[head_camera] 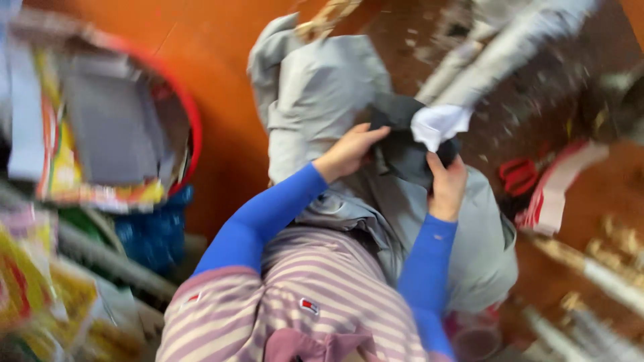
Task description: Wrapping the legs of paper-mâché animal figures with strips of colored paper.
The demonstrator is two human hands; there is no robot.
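Head view, blurred by motion. At 9 o'clock a red-rimmed basket (pixel 191 127) holds grey sheets and colourful packaging, tight against a blue bag (pixel 155 231) under it; more yellow packets (pixel 27 281) crowd 8 o'clock. Orange floor (pixel 221 80) between basket and garment is the only bare strip on that side. At centre the left hand (pixel 349 151), in a blue sleeve, fingers curled, presses on a dark cloth (pixel 402 151) lying on a grey garment (pixel 315 100) across the lap. Right hand (pixel 446 184) grips the dark cloth's lower edge, thumb up, just under a white rag (pixel 439 124). At 3 o'clock red scissors (pixel 518 175) lie near a red-and-white strip (pixel 553 191). Grey rolls (pixel 510 47) at 1 o'clock, scraps litter the floor there.
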